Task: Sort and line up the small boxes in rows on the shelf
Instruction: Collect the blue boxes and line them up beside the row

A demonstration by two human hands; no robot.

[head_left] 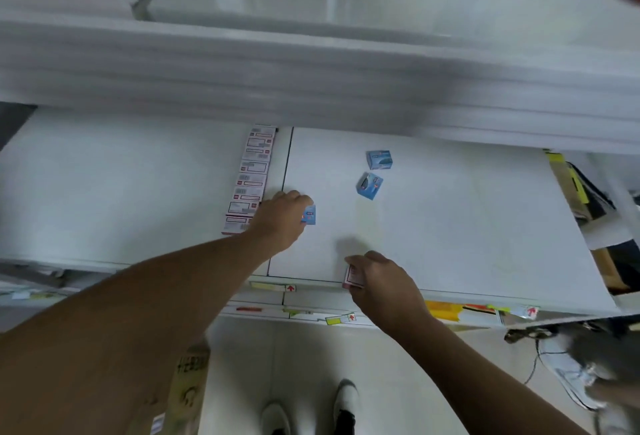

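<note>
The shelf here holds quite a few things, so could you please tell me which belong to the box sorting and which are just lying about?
Part of the job:
- row of red-and-white boxes
- two loose blue boxes
- blue box in the left hand
- red-and-white box in the right hand
- shelf

Just lying about:
- cardboard at the right
- price labels on the shelf edge

The shelf [450, 227] is plain white, and the row of boxes [250, 180] on its left is white with red-outlined label panels and grey print. Three small boxes are light blue: one far [381, 159] and one nearer [370, 185] carry a dark picture, and the one [309, 215] by the left hand [282, 218] has a red mark. The box [352, 277] in the right hand [381, 279] is white edged in red.
</note>
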